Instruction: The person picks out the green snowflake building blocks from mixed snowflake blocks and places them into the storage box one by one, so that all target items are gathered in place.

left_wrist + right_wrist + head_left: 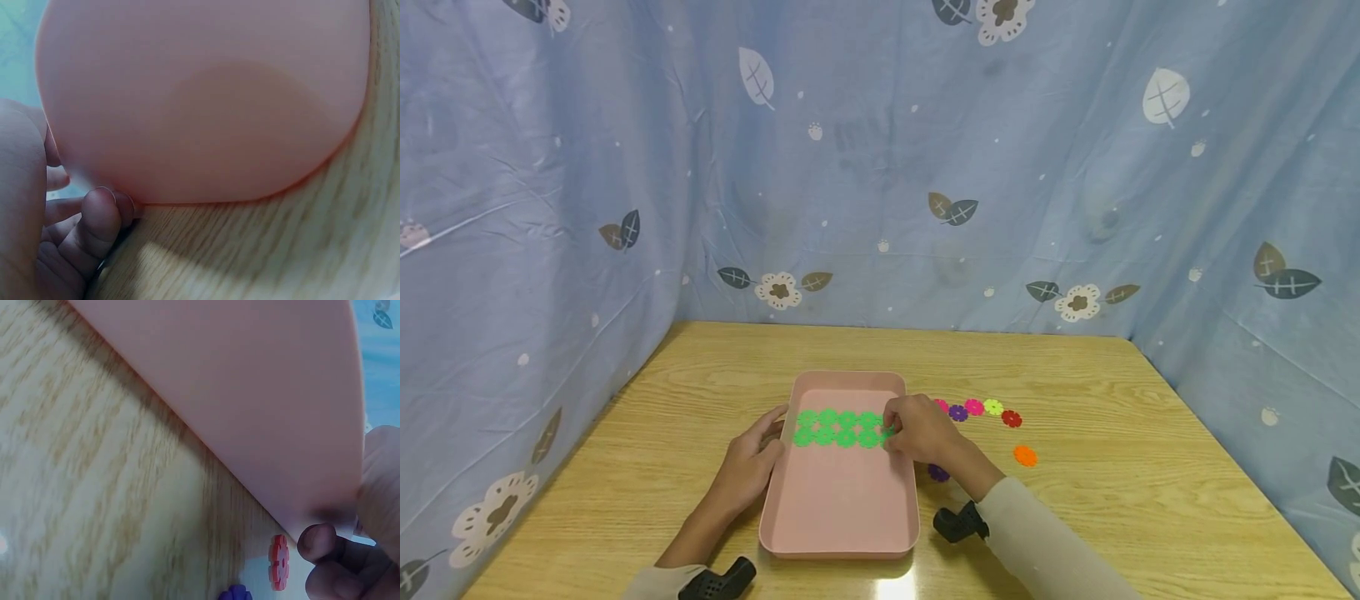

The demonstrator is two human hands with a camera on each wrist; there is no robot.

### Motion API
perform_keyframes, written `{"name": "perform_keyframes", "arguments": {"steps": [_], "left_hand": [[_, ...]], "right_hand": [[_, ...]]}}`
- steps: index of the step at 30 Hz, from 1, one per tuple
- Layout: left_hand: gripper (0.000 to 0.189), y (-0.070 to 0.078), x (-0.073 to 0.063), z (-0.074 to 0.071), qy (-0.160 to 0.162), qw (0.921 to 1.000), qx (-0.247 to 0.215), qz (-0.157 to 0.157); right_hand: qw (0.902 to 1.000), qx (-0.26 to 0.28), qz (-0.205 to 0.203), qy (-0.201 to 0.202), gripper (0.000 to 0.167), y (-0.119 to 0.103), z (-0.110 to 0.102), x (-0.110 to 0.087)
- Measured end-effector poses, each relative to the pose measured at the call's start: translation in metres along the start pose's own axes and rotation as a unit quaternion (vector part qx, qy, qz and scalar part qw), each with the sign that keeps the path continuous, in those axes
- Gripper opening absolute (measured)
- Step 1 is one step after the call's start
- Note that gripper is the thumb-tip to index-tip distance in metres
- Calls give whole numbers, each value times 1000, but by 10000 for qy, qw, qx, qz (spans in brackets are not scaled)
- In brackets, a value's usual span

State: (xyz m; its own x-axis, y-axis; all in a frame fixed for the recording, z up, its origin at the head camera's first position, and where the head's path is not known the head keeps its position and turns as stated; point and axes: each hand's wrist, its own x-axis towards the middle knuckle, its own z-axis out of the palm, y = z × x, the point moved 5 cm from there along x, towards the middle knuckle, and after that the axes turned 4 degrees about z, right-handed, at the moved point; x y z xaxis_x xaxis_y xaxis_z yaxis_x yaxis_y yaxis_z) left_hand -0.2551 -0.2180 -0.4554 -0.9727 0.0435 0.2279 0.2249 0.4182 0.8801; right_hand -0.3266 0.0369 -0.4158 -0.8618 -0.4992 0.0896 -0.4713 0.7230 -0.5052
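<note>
In the head view a pink tray (842, 508) stands on the table with two rows of green flower-shaped plastic discs (846, 437) across its floor. My left hand (748, 458) rests against the tray's left wall, fingers along the outside and thumb by the rim. Seen from the left wrist, fingertips (103, 209) touch the tray's lower outer wall. Over the right wall reaches my right hand (921, 429), its curled fingers pinching a green disc (889, 434) at the right end of the rows and partly covering it. In the right wrist view the tray's outer wall (250, 394) hides that disc.
Right of the tray lie several loose discs in a loose line, among them a yellow disc (993, 407) and a red disc (1012, 418). An orange disc (1026, 456) and a purple disc (938, 472) lie nearer. A patterned blue curtain (880, 167) surrounds the wooden table (1075, 517).
</note>
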Motion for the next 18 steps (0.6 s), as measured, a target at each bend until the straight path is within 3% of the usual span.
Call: {"name": "perform_keyframes", "arguments": {"steps": [12,18], "left_hand": [[56,-3,-1,-5,33,10000,59,-63],[56,-3,-1,-6,166,9996,168,-123]], "right_hand": [[9999,103,-67,-41,11,-5,4,7],[9976,674,-169,72,17,1,-9,-5]]}}
